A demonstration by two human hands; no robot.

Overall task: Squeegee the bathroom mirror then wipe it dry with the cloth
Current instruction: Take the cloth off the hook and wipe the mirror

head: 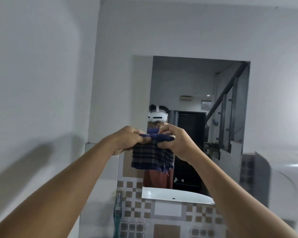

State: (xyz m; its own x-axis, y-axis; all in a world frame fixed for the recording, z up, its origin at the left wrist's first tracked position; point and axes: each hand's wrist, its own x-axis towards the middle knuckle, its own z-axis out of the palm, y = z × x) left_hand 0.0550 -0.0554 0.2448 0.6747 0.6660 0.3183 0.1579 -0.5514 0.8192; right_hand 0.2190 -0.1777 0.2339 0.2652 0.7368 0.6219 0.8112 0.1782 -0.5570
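You hold the plaid cloth (151,157) up in front of the mirror (193,86), level with its lower half and toward its left side. Your left hand (127,140) grips the cloth's top edge, fingers curled round a bunched fold. Your right hand (176,143) pinches the same edge just beside it, and the rest of the cloth hangs loose below both hands. I cannot tell whether the fabric touches the glass; it looks to be held just off the mirror.

You seem to be gathering the cloth for the drying pass. Make a flat pad first, with the frayed corner and its loose thread tucked inside, so nothing drags streaks across the mirror. Then I would begin at the mirror's top left corner and work down in overlapping rows to its bottom edge, turning to a dry face as the pad dampens. Press evenly, and run the last stroke along the bottom edge, where water would collect.

Below the mirror's lower left corner a teal tool (118,209) hangs against the patterned tile (167,210). It may be the squeegee, but it is too blurred to say.
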